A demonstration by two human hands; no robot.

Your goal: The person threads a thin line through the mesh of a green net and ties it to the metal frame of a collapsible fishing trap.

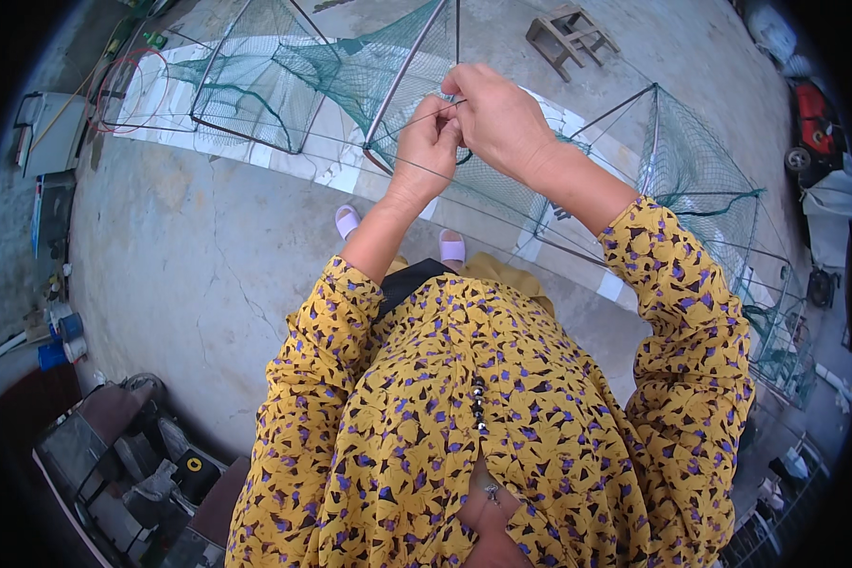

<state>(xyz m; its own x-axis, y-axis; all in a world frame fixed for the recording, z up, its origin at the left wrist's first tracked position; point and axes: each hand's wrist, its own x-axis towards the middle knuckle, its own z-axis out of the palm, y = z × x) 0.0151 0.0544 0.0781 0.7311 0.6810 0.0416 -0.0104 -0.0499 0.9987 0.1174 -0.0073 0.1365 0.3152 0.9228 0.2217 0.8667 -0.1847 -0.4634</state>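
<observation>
A long fish trap of green netting (260,99) stretches across the view on dark, square metal frames. In front of one frame (402,80), my left hand (428,147) and my right hand (502,118) meet at chest height. Both hands are closed, with fingertips pinched on a thin dark cord (440,115) that runs between them. My right hand sits slightly higher, its back toward me, and hides part of the net. More netting (696,151) spreads on a frame to the right of my right forearm.
White sheeting (185,128) lies on the concrete floor (170,275) under the net. A small wooden stool (570,38) stands beyond it. At the right edge is a red wheeled machine (814,123). Blue buckets (62,341) and a dark cart-like object (128,435) are at left.
</observation>
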